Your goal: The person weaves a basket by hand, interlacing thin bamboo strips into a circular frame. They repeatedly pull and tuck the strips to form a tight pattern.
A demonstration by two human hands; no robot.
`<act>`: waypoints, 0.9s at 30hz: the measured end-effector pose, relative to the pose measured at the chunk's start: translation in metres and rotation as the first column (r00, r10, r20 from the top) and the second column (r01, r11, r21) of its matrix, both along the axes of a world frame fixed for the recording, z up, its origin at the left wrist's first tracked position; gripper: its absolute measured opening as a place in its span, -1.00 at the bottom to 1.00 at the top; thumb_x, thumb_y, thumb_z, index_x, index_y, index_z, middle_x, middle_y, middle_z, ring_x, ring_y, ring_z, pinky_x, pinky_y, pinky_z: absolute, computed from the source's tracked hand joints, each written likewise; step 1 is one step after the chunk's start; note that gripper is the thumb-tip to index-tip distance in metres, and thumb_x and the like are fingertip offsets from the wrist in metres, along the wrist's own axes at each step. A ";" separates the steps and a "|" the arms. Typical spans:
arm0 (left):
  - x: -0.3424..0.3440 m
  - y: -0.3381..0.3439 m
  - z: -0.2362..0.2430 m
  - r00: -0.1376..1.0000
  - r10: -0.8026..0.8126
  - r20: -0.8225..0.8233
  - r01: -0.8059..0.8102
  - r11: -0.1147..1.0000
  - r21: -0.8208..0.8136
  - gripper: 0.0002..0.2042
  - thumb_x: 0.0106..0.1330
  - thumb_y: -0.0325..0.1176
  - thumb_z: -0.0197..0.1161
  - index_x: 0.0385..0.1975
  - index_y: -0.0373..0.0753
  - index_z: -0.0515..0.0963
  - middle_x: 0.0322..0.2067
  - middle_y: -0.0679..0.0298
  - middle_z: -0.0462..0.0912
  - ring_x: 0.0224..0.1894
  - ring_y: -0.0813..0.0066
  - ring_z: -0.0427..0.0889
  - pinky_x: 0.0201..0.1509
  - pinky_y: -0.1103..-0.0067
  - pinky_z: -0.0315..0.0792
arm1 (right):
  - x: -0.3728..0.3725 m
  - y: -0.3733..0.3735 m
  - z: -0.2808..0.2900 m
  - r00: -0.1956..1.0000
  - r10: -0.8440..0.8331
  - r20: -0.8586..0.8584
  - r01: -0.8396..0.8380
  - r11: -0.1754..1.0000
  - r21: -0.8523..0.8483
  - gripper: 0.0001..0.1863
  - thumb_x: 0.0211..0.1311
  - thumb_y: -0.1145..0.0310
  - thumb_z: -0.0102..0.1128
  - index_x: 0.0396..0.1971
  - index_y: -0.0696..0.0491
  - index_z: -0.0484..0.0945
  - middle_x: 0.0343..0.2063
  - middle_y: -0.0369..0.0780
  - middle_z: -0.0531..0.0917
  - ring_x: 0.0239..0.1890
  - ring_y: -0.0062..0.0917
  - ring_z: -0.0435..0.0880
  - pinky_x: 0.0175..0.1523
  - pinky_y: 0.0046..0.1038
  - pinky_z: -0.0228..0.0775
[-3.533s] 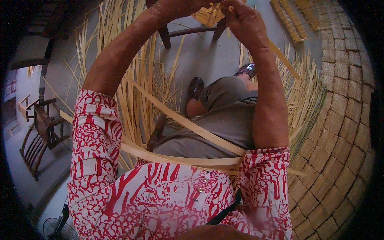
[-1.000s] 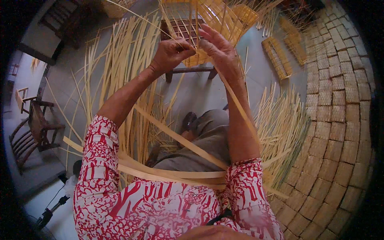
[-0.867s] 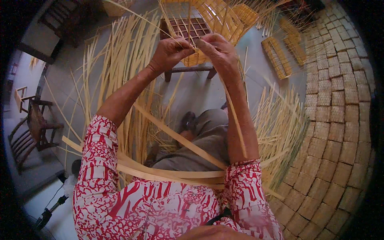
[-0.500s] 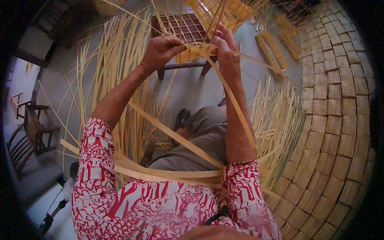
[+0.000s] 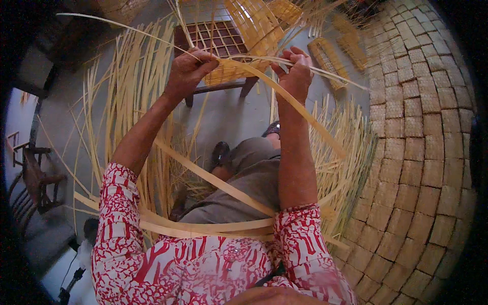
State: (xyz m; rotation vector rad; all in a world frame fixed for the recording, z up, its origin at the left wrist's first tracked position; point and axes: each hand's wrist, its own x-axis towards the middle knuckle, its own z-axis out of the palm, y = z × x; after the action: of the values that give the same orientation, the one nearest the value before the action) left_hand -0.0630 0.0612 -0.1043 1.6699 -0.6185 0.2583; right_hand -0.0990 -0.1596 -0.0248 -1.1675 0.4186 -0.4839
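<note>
Basket [image 5: 229,74] of pale openwork, on a dark stool [image 5: 180,43] at top centre; its near wall lies between the hands. From the left: a wooden chair [image 5: 38,178], then long loose strips [image 5: 132,101] spread over the floor. Left hand [image 5: 192,70]: finger and thumb closed in a pinch on the broad strip [image 5: 277,90] at the basket's near left corner; a thin pale strip [image 5: 127,26] slants up and away from this hand. Right hand [image 5: 295,71]: now to the right of the basket, fingers parted and partly curled about a second thin length [image 5: 338,77] — whether gripping it firmly cannot be told. Half a second earlier this hand was up against the basket's uprights; its shift outward suggests that the strip is being drawn along, while the left pinch steadies the corner. Far right: a lattice panel [image 5: 328,63], more cut strips [image 5: 340,134], and woven blocks [image 5: 422,127] in rows.
</note>
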 end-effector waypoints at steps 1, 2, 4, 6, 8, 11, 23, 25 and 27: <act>0.001 0.001 0.002 1.000 0.003 0.003 -0.003 1.000 -0.006 -0.95 0.22 -0.53 0.31 -0.35 -0.32 0.64 -0.43 0.29 0.60 -0.34 0.56 0.55 -0.26 0.60 0.45 | 0.000 -0.003 0.004 0.998 0.024 -0.051 -0.028 0.997 -0.069 -0.63 0.16 0.40 -0.14 -0.03 0.13 0.42 -0.11 -0.13 0.54 -0.16 -0.42 0.53 -0.17 -0.36 0.50; 0.004 -0.001 -0.006 0.997 -0.061 -0.054 0.052 0.985 -0.163 -0.95 0.24 -0.52 0.31 -0.33 -0.32 0.64 -0.39 0.29 0.60 -0.31 0.58 0.56 -0.25 0.62 0.46 | 0.007 -0.011 -0.002 0.996 0.082 -0.025 -0.083 0.996 -0.036 -0.48 0.09 0.41 -0.13 0.12 0.07 0.40 -0.02 -0.19 0.50 -0.11 -0.49 0.43 -0.15 -0.45 0.39; -0.001 -0.002 -0.001 0.993 -0.076 -0.087 0.061 0.984 -0.167 -0.95 0.25 -0.52 0.31 -0.32 -0.32 0.64 -0.36 0.30 0.59 -0.30 0.58 0.56 -0.24 0.63 0.46 | 0.008 -0.018 -0.002 0.985 0.168 -0.022 -0.169 0.985 -0.045 -0.45 0.06 0.41 -0.12 0.15 0.06 0.40 -0.04 -0.20 0.50 -0.13 -0.51 0.43 -0.17 -0.47 0.39; -0.001 -0.002 0.000 0.992 -0.083 -0.096 0.067 0.984 -0.165 -0.95 0.25 -0.52 0.31 -0.32 -0.32 0.63 -0.35 0.31 0.59 -0.29 0.60 0.56 -0.23 0.64 0.46 | 0.008 -0.020 -0.001 0.978 0.207 -0.006 -0.207 0.975 -0.075 -0.40 0.04 0.39 -0.10 0.19 0.05 0.39 -0.03 -0.21 0.50 -0.13 -0.54 0.43 -0.19 -0.49 0.38; 0.003 -0.002 -0.003 0.993 -0.083 -0.081 0.069 0.985 -0.156 -0.95 0.25 -0.51 0.31 -0.33 -0.31 0.63 -0.33 0.32 0.57 -0.28 0.61 0.55 -0.22 0.64 0.46 | 0.010 -0.024 0.002 0.970 0.242 -0.029 -0.244 0.953 -0.180 -0.40 0.05 0.38 -0.11 0.20 0.03 0.40 0.01 -0.20 0.48 -0.12 -0.54 0.42 -0.16 -0.47 0.38; 0.004 -0.002 -0.001 0.986 -0.095 -0.134 0.068 0.978 -0.195 -0.95 0.26 -0.50 0.31 -0.34 -0.31 0.62 -0.33 0.34 0.56 -0.26 0.61 0.55 -0.19 0.65 0.46 | 0.012 -0.019 0.010 0.977 0.207 -0.054 -0.214 0.939 -0.269 -0.39 0.05 0.36 -0.10 0.21 -0.01 0.39 0.03 -0.21 0.45 -0.10 -0.53 0.42 -0.10 -0.44 0.37; 0.005 -0.006 0.004 0.990 -0.083 -0.114 0.049 0.962 -0.269 -0.94 0.31 -0.52 0.25 -0.26 -0.28 0.58 -0.33 0.40 0.53 -0.23 0.67 0.50 -0.10 0.66 0.43 | 0.022 -0.028 0.009 0.953 0.047 0.299 -0.008 0.992 -0.128 -0.76 0.25 0.32 0.14 -0.15 0.05 0.38 -0.26 -0.25 0.51 -0.24 -0.50 0.51 -0.04 -0.40 0.45; 0.002 -0.009 0.005 0.990 -0.093 -0.105 0.059 0.956 -0.286 -0.94 0.31 -0.51 0.25 -0.26 -0.28 0.58 -0.33 0.40 0.54 -0.24 0.68 0.50 -0.11 0.66 0.42 | 0.026 -0.030 0.004 0.928 -0.148 0.343 0.136 0.989 0.057 -0.74 0.36 0.19 0.06 -0.19 0.06 0.33 -0.30 -0.22 0.49 -0.28 -0.47 0.54 -0.04 -0.36 0.51; 0.001 -0.011 0.005 0.993 -0.080 -0.082 0.053 0.953 -0.298 -0.94 0.31 -0.50 0.26 -0.26 -0.27 0.58 -0.34 0.41 0.54 -0.25 0.68 0.50 -0.12 0.67 0.42 | 0.026 -0.038 0.008 0.951 -0.211 0.228 0.146 0.951 0.272 -0.68 0.37 0.09 0.04 -0.22 0.06 0.33 -0.32 -0.20 0.49 -0.33 -0.45 0.54 -0.04 -0.30 0.54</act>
State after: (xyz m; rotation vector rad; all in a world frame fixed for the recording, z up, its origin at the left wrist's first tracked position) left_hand -0.0615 0.0505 -0.0994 1.3619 -0.5366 0.2120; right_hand -0.0727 -0.1972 -0.0164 -0.8109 0.3528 -0.7098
